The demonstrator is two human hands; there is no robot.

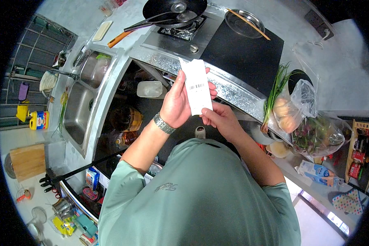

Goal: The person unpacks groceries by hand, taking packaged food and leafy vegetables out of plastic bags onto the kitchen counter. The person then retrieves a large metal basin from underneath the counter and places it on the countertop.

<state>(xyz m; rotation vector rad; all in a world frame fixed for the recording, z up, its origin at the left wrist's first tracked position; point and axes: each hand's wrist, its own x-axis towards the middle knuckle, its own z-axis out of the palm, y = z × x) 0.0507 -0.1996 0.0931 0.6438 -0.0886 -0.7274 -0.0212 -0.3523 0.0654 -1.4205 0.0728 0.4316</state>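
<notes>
A white paper slip with a printed barcode (199,96), like a receipt, is held up in front of my chest. My left hand (177,101) supports it from behind, thumb along its left side and fingertips showing past the right edge. Thumb and fingers of my right hand (218,118) pinch the slip's lower right corner. A metal watch (163,123) circles my left wrist. The slip's top left corner is folded or curled. Its small print is too fine to read.
Beyond my hands is a stove with a black wok (151,8), plus a metal plate (245,23) with chopsticks across it. Left, a double sink (78,115). Right, green onions (274,96), a bag of eggs (287,110) and bagged vegetables (320,137). A cutting board (28,162) stands far left.
</notes>
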